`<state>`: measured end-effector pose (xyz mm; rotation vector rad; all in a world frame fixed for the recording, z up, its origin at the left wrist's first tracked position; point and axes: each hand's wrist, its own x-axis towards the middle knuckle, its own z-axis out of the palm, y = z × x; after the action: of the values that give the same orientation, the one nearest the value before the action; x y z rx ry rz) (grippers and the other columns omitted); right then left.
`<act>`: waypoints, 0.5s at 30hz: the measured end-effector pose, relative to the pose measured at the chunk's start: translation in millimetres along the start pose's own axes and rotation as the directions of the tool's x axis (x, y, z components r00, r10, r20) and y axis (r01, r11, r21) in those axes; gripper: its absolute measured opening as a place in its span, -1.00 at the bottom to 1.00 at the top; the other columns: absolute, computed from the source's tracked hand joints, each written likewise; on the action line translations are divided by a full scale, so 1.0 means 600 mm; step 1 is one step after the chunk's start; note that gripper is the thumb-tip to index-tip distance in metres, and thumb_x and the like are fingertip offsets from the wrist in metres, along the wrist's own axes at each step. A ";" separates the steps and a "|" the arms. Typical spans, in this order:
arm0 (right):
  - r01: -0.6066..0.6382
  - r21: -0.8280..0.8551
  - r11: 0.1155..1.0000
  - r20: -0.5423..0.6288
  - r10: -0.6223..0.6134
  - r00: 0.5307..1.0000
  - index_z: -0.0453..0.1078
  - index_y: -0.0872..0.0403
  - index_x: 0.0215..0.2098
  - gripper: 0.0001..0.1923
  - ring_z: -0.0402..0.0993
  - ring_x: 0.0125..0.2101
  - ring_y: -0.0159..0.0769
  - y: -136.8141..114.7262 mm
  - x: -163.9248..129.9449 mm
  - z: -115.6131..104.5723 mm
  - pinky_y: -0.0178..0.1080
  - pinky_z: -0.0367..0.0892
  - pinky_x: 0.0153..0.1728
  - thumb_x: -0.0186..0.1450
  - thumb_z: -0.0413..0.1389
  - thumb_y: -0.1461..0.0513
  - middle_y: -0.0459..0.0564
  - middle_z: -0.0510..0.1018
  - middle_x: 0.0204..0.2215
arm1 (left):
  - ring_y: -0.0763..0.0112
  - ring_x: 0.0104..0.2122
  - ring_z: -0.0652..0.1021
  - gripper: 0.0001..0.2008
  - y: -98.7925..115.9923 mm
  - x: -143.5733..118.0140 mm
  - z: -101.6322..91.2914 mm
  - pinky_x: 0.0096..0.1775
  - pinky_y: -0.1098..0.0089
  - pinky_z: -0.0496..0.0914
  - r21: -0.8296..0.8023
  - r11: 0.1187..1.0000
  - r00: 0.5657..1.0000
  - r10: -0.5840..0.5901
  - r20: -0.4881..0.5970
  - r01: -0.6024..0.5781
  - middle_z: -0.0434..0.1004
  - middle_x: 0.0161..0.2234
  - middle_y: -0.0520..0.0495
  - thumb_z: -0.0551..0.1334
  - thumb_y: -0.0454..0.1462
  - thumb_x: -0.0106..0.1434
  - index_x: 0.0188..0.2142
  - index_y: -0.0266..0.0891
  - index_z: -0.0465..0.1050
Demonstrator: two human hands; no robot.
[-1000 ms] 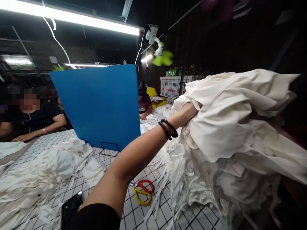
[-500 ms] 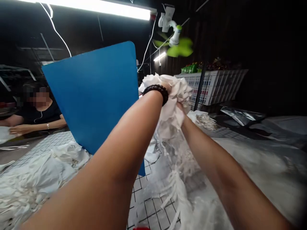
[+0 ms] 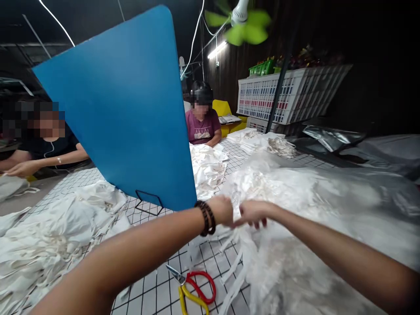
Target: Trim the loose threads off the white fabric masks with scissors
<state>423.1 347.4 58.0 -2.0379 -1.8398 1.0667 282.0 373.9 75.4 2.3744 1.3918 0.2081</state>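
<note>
My left hand [image 3: 222, 211], with dark beaded bracelets at the wrist, is closed in a fist at the near edge of a clear plastic bag [image 3: 311, 197]. Close beside it, my right hand [image 3: 254, 211] has its fingers bent and pinched, their tips almost meeting the left hand. Motion blur hides what lies between the fingers. White cloth pieces show through the bag, and white straps [image 3: 234, 271] trail out below my hands. On the gridded tabletop [image 3: 147, 280] nearer me lie scissors [image 3: 192, 288] with one red and one yellow handle.
A blue panel [image 3: 124, 113] stands on a wire stand left of centre. White cloth heaps lie at left [image 3: 62, 227] and behind the panel [image 3: 208, 168]. Two people sit across the table. Crates [image 3: 288, 96] stand at back right, beneath a spinning green fan [image 3: 243, 26].
The white cloth bundle I held up is out of my hands, which have come down and nearer to the bag. The view has tilted down, revealing the scissors and a second person.
</note>
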 end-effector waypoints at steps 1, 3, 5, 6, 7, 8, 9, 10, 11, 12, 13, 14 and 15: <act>-0.007 -0.095 0.995 0.016 0.009 1.000 0.37 0.13 0.00 -0.70 0.49 -0.13 -0.20 0.020 -0.039 0.022 -0.05 0.43 -0.12 0.35 0.14 0.17 0.05 0.49 -0.06 | -0.20 -0.12 0.53 -0.62 -0.011 -0.033 0.021 -0.14 -0.04 0.43 0.043 0.998 0.998 -0.047 0.037 0.045 0.54 -0.19 -0.36 0.50 -0.21 -0.08 -0.27 -0.34 0.56; -0.003 -0.253 0.967 -0.029 -0.004 1.000 0.43 0.20 -0.10 -0.69 0.49 -0.09 0.04 0.048 -0.111 0.058 0.06 0.35 -0.07 0.18 0.27 0.33 0.17 0.53 -0.12 | -0.21 -0.07 0.51 -0.53 -0.032 -0.085 0.051 -0.12 -0.12 0.41 0.103 0.991 0.992 -0.099 0.077 0.091 0.49 -0.08 -0.37 0.50 -0.24 -0.07 -0.16 -0.36 0.52; 0.004 -0.349 0.937 -0.087 -0.037 0.996 0.43 0.18 -0.12 -0.70 0.50 -0.10 0.08 0.056 -0.168 0.079 0.05 0.33 -0.08 0.17 0.15 0.47 0.19 0.54 -0.17 | 0.02 -0.06 0.52 -0.60 -0.045 -0.113 0.062 -0.09 -0.01 0.44 0.123 0.987 0.990 -0.110 0.085 0.100 0.45 -0.01 -0.26 0.37 -0.21 0.16 -0.03 -0.31 0.44; 0.000 -0.379 0.925 -0.132 -0.055 0.990 0.42 0.18 -0.11 -0.66 0.49 -0.09 0.08 0.053 -0.193 0.084 0.03 0.33 -0.09 0.18 0.07 0.52 0.21 0.54 -0.16 | 0.13 -0.07 0.52 -0.64 -0.047 -0.118 0.060 -0.09 0.05 0.45 0.119 0.988 0.991 -0.107 0.074 0.098 0.44 0.01 -0.21 0.29 -0.21 0.26 0.02 -0.29 0.40; -0.005 -0.397 0.918 -0.183 -0.074 0.980 0.41 0.18 -0.09 -0.62 0.48 -0.08 0.08 0.045 -0.215 0.088 0.01 0.34 -0.11 0.20 -0.02 0.54 0.24 0.52 -0.14 | 0.20 -0.09 0.52 -0.67 -0.045 -0.119 0.054 -0.10 0.10 0.46 0.108 0.990 0.993 -0.101 0.053 0.095 0.43 0.02 -0.18 0.22 -0.21 0.32 0.05 -0.27 0.37; -0.008 -0.407 0.914 -0.233 -0.096 0.968 0.39 0.17 -0.06 -0.58 0.47 -0.07 0.06 0.033 -0.235 0.092 -0.02 0.35 -0.12 0.21 -0.08 0.55 0.26 0.50 -0.10 | 0.23 -0.10 0.52 -0.67 -0.040 -0.117 0.045 -0.10 0.13 0.47 0.090 0.992 0.996 -0.092 0.020 0.090 0.43 0.02 -0.16 0.19 -0.20 0.35 0.06 -0.26 0.35; -0.001 -0.412 0.911 -0.271 -0.122 0.955 0.36 0.15 -0.03 -0.56 0.46 -0.06 0.00 0.018 -0.254 0.099 -0.07 0.37 -0.13 0.23 -0.12 0.55 0.25 0.48 -0.06 | 0.23 -0.10 0.52 -0.67 -0.031 -0.113 0.032 -0.10 0.13 0.47 0.068 0.994 0.996 -0.081 -0.023 0.082 0.43 0.02 -0.17 0.19 -0.19 0.35 0.06 -0.26 0.35; 0.034 -0.402 0.915 -0.293 -0.164 0.942 0.34 0.12 0.00 -0.55 0.46 -0.06 -0.06 0.001 -0.269 0.110 -0.14 0.38 -0.13 0.25 -0.15 0.53 0.22 0.46 -0.03 | 0.22 -0.09 0.52 -0.66 -0.019 -0.109 0.017 -0.10 0.12 0.47 0.043 0.997 0.995 -0.066 -0.073 0.069 0.43 0.02 -0.18 0.20 -0.20 0.34 0.06 -0.27 0.35; 0.081 -0.386 0.919 -0.297 -0.207 0.932 0.33 0.07 0.02 -0.55 0.48 -0.08 -0.15 -0.015 -0.280 0.124 -0.21 0.40 -0.14 0.28 -0.15 0.51 0.15 0.47 -0.02 | 0.22 -0.09 0.52 -0.65 -0.006 -0.105 0.002 -0.10 0.11 0.47 0.018 0.999 0.991 -0.048 -0.127 0.051 0.42 0.03 -0.17 0.21 -0.20 0.33 0.06 -0.26 0.35; 0.150 -0.363 0.920 -0.281 -0.262 0.923 0.33 0.02 0.04 -0.57 0.48 -0.09 -0.23 -0.031 -0.286 0.138 -0.28 0.40 -0.14 0.31 -0.13 0.47 0.07 0.48 -0.02 | 0.23 -0.10 0.52 -0.66 0.009 -0.103 -0.014 -0.11 0.12 0.47 -0.008 1.000 0.983 -0.028 -0.181 0.027 0.43 0.01 -0.17 0.21 -0.19 0.33 0.06 -0.27 0.36; 0.257 -0.291 0.922 -0.279 -0.339 0.898 0.31 0.05 0.08 -0.60 0.47 -0.06 -0.23 -0.046 -0.285 0.151 -0.28 0.39 -0.09 0.34 -0.09 0.43 0.07 0.49 -0.01 | 0.24 -0.13 0.53 -0.68 0.024 -0.102 -0.030 -0.12 0.14 0.47 -0.033 0.999 0.972 -0.006 -0.234 -0.002 0.45 -0.02 -0.17 0.18 -0.18 0.35 0.03 -0.28 0.37; 0.260 -0.273 0.926 -0.296 -0.339 0.893 0.27 0.10 0.14 -0.59 0.43 0.00 -0.22 -0.057 -0.277 0.159 -0.27 0.37 -0.02 0.34 -0.03 0.40 0.10 0.47 0.03 | 0.26 -0.16 0.53 -0.71 0.038 -0.103 -0.045 -0.14 0.18 0.46 -0.057 0.998 0.958 0.017 -0.285 -0.035 0.48 -0.08 -0.16 0.13 -0.17 0.38 -0.01 -0.29 0.39; 0.232 -0.267 0.935 -0.327 -0.315 0.891 0.26 0.18 0.16 -0.59 0.39 0.05 -0.16 -0.066 -0.264 0.160 -0.19 0.35 0.03 0.34 0.01 0.38 0.18 0.43 0.07 | 0.27 -0.19 0.54 -0.71 0.050 -0.106 -0.059 -0.17 0.23 0.44 -0.079 0.995 0.942 0.038 -0.332 -0.068 0.51 -0.15 -0.16 0.05 -0.15 0.42 -0.07 -0.29 0.41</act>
<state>337.8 179.0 71.3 -1.8462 -2.0290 0.3870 263.5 314.3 123.8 2.3814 1.4244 0.6983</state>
